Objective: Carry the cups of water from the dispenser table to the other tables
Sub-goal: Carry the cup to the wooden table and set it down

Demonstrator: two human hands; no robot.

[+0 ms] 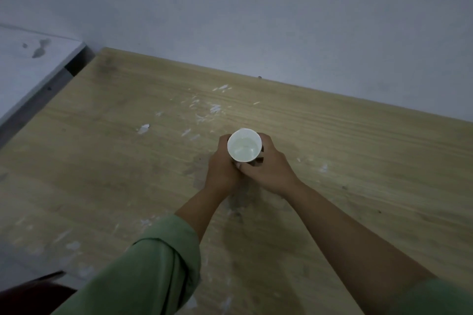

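A white paper cup (244,145) with water in it is seen from above, upright over the middle of a light wooden table (332,140). Both of my hands wrap its sides. My left hand (222,166) holds it from the left, and my right hand (268,166) holds it from the right, thumb across the near side. I cannot tell whether the cup's base touches the tabletop, as my hands hide it.
The wooden top carries white paint flecks (215,107) and a dark stain near my wrists. A grey wall (256,20) runs along its far edge. A white table (28,64) stands at the left, apart from the wooden one by a narrow gap.
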